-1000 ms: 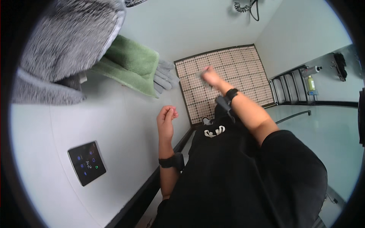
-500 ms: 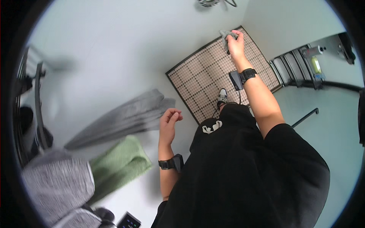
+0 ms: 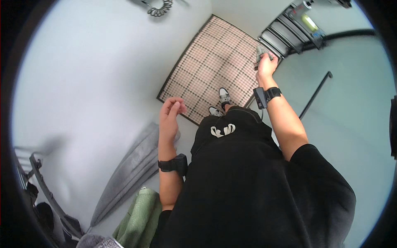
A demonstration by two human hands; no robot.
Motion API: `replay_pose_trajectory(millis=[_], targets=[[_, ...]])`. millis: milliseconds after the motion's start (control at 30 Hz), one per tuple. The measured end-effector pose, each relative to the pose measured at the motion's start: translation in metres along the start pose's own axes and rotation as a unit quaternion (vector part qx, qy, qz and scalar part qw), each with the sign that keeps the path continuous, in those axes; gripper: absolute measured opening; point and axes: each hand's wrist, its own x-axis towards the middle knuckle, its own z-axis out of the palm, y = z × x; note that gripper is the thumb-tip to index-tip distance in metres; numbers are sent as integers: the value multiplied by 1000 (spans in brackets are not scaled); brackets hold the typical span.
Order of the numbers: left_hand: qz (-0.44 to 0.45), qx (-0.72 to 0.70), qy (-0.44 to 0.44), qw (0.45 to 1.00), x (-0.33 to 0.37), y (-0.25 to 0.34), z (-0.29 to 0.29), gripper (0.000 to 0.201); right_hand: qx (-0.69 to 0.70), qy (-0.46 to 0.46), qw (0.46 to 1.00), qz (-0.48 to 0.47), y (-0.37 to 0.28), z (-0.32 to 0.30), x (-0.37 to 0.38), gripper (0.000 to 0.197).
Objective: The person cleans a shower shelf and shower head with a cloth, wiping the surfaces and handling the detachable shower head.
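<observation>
My right hand (image 3: 268,66) is closed on a crumpled grey-green cloth (image 3: 259,53), part of which sticks out past the fingers. It hangs above the right side of a pink and black checked floor panel (image 3: 215,53). My left hand (image 3: 171,106) is empty in the air near the panel's left edge, its fingers loosely bent and the thumb close to them. Both wrists carry a black strap with a small box. Below my left hand, a long grey towel (image 3: 128,173) hangs by the wall, with a green towel (image 3: 138,217) nearer to me.
A dark metal rack (image 3: 291,31) with bottles, one of them a yellow-green bottle (image 3: 309,22), stands at the far right. A black bar handle (image 3: 316,94) is fixed to the pale green panel on the right. A coiled black cord (image 3: 160,8) hangs at the top.
My view has turned, so the rack and checked panel appear further left and the towels lower. The right hand has come lower and nearer my body, still with the cloth. The left stays empty.
</observation>
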Motion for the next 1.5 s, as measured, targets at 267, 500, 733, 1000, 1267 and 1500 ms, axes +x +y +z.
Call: replay_pose_trajectory(millis=[267, 500, 733, 1000, 1267, 1500], targets=[[-17, -1, 1, 1000, 17, -30, -7, 17, -7, 41, 999, -10, 0, -97, -65, 34], [-42, 6, -8, 999, 8, -45, -7, 19, -7, 13, 999, 31, -17, -132, -95, 40], [-53, -1, 17, 998, 2, -61, 10, 20, -114, -53, 986, -113, 4, -146, -78, 41], [-64, -57, -8, 996, -2, -93, 35, 19, -102, -74, 986, -105, -32, -145, -97, 37], [-91, -71, -32, 993, 47, -109, 24, 18, -59, -6, 989, -136, -58, -158, -98, 41], [-86, -37, -12, 995, 52, -85, 11, 19, -25, 51, 989, -138, -69, -162, -92, 40]])
